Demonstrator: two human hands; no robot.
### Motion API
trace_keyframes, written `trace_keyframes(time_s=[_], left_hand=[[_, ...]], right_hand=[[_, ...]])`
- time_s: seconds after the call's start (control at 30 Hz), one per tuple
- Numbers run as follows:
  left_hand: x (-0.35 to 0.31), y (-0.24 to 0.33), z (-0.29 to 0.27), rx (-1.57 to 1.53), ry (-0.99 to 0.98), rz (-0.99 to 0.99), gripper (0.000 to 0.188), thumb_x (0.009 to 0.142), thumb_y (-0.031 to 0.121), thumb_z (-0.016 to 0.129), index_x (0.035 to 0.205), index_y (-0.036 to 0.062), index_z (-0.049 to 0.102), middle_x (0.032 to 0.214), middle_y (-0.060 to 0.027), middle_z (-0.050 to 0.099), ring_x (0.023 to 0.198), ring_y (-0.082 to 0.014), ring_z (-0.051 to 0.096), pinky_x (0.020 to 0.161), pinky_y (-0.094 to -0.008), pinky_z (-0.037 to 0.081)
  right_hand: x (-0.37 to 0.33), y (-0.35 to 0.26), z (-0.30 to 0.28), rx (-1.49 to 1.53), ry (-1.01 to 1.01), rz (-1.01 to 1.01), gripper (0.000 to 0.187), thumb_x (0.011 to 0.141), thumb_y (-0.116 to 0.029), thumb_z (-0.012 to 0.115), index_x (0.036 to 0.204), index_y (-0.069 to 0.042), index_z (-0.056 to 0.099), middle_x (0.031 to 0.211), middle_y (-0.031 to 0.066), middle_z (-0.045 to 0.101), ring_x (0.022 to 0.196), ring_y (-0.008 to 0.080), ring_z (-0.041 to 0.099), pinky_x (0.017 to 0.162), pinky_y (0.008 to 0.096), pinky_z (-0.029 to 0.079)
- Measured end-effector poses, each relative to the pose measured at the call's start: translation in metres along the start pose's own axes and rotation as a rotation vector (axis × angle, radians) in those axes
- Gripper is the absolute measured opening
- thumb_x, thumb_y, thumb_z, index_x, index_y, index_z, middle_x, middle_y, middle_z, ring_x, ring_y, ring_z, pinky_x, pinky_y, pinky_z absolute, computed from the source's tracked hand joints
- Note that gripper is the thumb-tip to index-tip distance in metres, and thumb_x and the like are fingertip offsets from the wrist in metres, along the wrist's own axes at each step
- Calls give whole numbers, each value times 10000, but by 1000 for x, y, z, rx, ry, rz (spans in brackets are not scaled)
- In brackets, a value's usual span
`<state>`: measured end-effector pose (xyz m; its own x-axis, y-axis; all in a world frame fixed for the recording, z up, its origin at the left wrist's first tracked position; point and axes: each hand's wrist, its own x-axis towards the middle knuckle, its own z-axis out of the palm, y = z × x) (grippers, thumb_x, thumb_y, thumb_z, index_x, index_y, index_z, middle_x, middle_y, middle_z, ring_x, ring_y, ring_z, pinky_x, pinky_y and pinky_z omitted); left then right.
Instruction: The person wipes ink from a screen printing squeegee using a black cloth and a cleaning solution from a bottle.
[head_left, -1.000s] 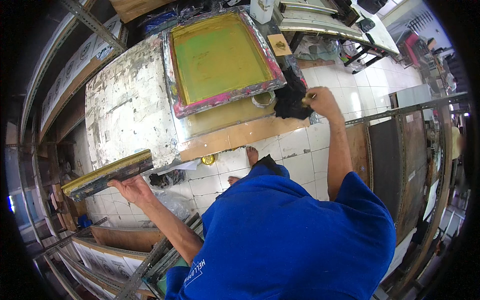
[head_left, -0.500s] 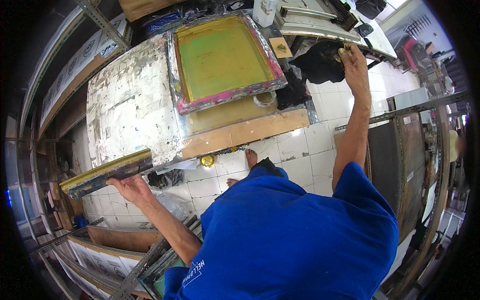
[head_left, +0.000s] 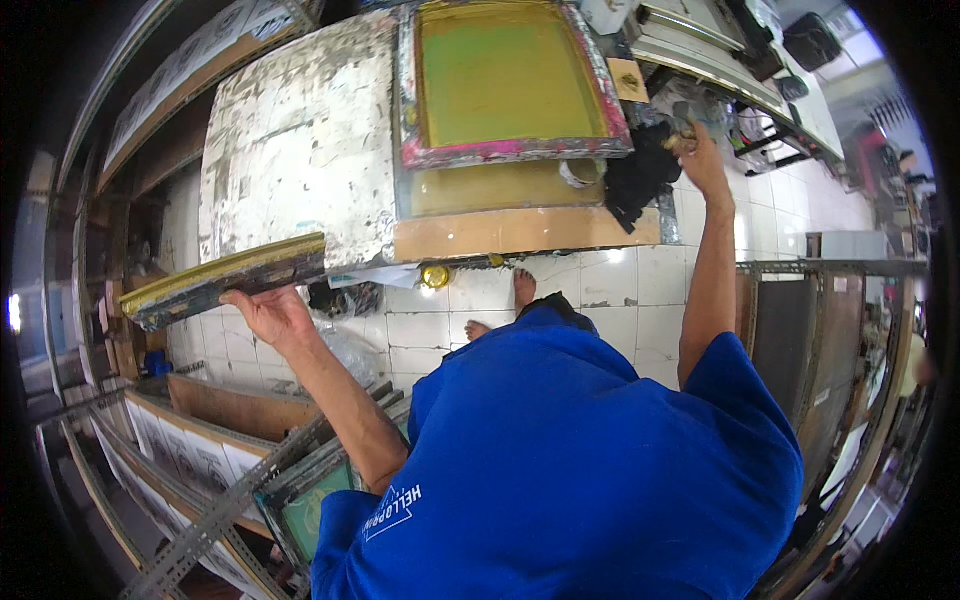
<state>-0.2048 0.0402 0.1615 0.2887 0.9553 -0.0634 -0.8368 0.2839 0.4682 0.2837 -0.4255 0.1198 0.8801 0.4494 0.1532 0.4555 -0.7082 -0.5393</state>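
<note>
In the head view, my left fingers grasp the near side of a long dark bar with a yellow edge; it extends past them both ways, its right end by the near edge of the pale surface. My right fingers are bent just beside a black cloth; whether they grip it, I cannot tell.

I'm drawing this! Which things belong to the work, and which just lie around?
Likely work: long, dark, yellow-edged bar in left hand; rectangular framed screen with yellow-green mesh; crumpled black cloth near the right hand.

Likely lying around: round, shiny golden thing; crumpled clear plastic.
</note>
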Motion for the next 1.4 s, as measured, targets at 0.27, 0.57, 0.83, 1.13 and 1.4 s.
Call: trace_keyframes(time_s=[0.27, 0.57, 0.83, 1.13, 1.4], left_hand=[[-9, 30, -17, -33, -65, 11, 489, 897, 397, 637, 1228, 39, 611, 1240, -148, 642, 1095, -297, 626, 1038, -518, 471], [-5, 45, -42, -55, -58, 23, 465, 912, 385, 630, 1251, 67, 607, 1265, -121, 632, 1149, -266, 602, 1046, -523, 469], [-3, 20, -17, 34, 37, 76, 482, 905, 354, 661, 1249, 25, 583, 1243, -139, 636, 1096, -275, 618, 984, -457, 522], [5, -1, 5, 50, -40, 21, 425, 906, 325, 659, 1220, 43, 611, 1229, -104, 642, 1046, -219, 641, 854, -322, 599], [15, -16, 14, 12, -24, -27, 389, 899, 290, 678, 1190, 36, 623, 1203, -116, 652, 992, -209, 654, 733, -260, 618]], right_hand=[[-35, 18, 91, -250, -256, 49, 1130, 572, -301, 924, 1515, -199, 311, 1479, 217, 407, 1346, 452, 382, 1088, 485, 401], [-35, -27, 49, -362, -205, 175, 941, 578, -264, 903, 1410, -148, 479, 1516, 158, 361, 1342, 421, 396, 1015, 494, 466], [-54, 4, 96, -352, -118, -83, 586, 699, -324, 815, 1228, -145, 635, 1220, 125, 584, 1176, 390, 514, 988, 501, 450], [-60, 2, 67, -181, -65, 14, 574, 675, -199, 819, 1205, -92, 628, 1190, 160, 605, 1086, 405, 572, 926, 459, 493], [-65, 17, 50, -84, -138, -19, 522, 784, -343, 774, 1193, -46, 643, 1195, 203, 637, 1116, 401, 590, 921, 459, 495]])
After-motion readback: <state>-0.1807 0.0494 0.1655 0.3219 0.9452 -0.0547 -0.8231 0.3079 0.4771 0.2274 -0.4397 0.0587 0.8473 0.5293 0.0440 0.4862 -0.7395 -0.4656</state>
